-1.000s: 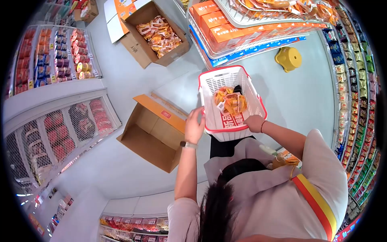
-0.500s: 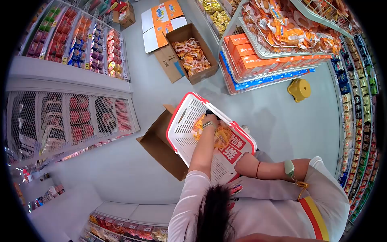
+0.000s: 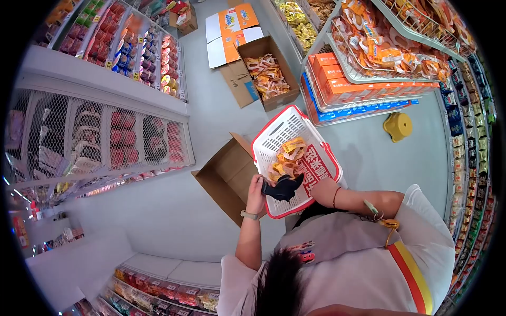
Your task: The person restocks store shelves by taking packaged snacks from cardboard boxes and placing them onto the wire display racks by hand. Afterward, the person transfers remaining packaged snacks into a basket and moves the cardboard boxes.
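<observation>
A white plastic basket (image 3: 270, 135) with a red rim and a red lettered panel is tilted in front of me. Several small orange and yellow snack packets (image 3: 291, 152) lie inside it. My left hand (image 3: 255, 193) is closed on a black, soft-looking thing (image 3: 284, 188) over the basket's near left edge; its exact kind is unclear. At the near right side, my right hand (image 3: 323, 191) is closed at the basket, its fingertips partly hidden.
An open cardboard box (image 3: 227, 176) stands on the floor just left of the basket. Farther off is a carton (image 3: 284, 100) full of packets, beside a wire display rack (image 3: 363, 79). A yellow stool (image 3: 398, 126) stands right. Snack shelves line both sides.
My left hand has come out of the basket towards me and to the left, bringing the black thing with it. My right hand stays at the basket's side. The view has shifted.
</observation>
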